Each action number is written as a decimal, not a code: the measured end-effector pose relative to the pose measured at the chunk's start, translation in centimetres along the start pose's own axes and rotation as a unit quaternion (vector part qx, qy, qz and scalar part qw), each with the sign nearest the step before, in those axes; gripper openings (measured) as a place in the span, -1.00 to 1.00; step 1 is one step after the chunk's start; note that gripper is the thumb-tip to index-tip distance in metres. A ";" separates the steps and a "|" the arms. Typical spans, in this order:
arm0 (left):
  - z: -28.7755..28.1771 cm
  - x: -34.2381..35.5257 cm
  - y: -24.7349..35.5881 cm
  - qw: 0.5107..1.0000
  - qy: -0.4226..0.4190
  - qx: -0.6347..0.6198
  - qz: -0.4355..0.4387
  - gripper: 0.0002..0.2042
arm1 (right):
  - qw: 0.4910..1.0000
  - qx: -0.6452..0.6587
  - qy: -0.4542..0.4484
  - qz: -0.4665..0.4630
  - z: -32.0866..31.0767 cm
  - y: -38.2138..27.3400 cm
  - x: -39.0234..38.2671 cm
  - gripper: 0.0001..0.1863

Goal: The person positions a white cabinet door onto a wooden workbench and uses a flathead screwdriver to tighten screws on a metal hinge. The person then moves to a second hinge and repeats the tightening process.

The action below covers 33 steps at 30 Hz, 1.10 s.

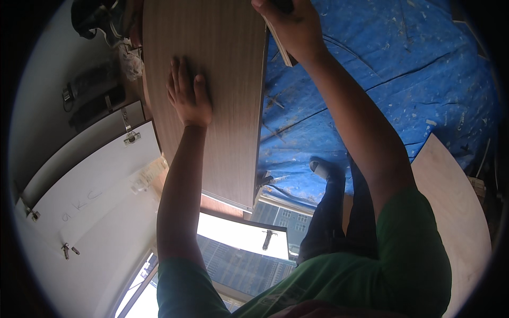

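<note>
My left hand [190, 95] lies flat on a brown wood-grain panel [230, 106], its fingers stretched out and the thumb spread. At the top of the picture my right hand [299, 29] is wrapped round a dark block-like tool [283, 5], partly hidden by the fingers and cut off by the picture's edge. A flat pale strip [281, 45] shows below that hand, running along the panel's right long edge. Whether the strip belongs to the tool or is a separate piece, I cannot tell.
A stained blue tarp [382, 58] covers the floor to the right. White door panels [101, 175] with metal hinges lean at the left, and another white panel [238, 236] is below. A pale wooden board [450, 217] stands at the right. My foot [319, 167] rests on the tarp.
</note>
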<state>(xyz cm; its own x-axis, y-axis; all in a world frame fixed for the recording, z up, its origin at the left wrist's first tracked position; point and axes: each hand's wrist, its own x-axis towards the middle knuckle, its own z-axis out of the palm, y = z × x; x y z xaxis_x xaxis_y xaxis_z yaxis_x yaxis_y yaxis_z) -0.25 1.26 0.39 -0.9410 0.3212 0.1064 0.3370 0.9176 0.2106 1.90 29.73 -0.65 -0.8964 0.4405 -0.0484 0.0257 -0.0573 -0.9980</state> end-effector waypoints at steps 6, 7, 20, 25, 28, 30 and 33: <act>-0.3 -0.2 -0.2 1.000 0.000 0.006 -0.004 -0.36 | 0.979 -0.071 -0.174 -0.075 1.3 3.1 -24.1 -0.16; -0.5 -0.3 -0.2 1.000 -0.002 0.003 -0.006 -0.37 | 0.980 -0.006 -0.195 -0.024 0.6 2.3 -24.6 -0.18; -0.9 -0.1 0.2 0.999 -0.023 0.010 -0.023 -0.36 | 0.926 -0.276 0.126 -0.223 0.2 2.0 4.7 -0.40; -0.9 -0.4 0.0 0.999 -0.022 0.013 -0.034 -0.36 | 0.919 -0.256 0.063 -0.294 0.1 3.3 3.1 -0.21; -1.1 -0.6 -0.5 0.999 -0.022 0.025 -0.037 -0.36 | 0.947 -0.246 -0.045 -0.202 0.4 3.7 -5.7 -0.20; -1.3 -0.7 -0.6 0.999 -0.020 0.028 -0.035 -0.36 | 0.919 -0.308 -0.034 -0.244 0.2 2.7 -4.2 -0.22; -1.8 -0.8 -0.8 0.999 -0.018 0.031 -0.029 -0.35 | 0.923 -0.326 0.042 -0.198 1.1 1.3 5.7 -0.29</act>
<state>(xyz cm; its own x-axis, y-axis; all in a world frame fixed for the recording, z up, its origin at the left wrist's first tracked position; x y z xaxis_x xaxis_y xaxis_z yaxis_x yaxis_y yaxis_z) 0.30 -0.14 1.83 -0.9600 0.2735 0.0599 0.2796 0.9477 0.1543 -3.62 31.15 -2.13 -0.8563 0.3804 0.3494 -0.0110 0.6629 -0.7486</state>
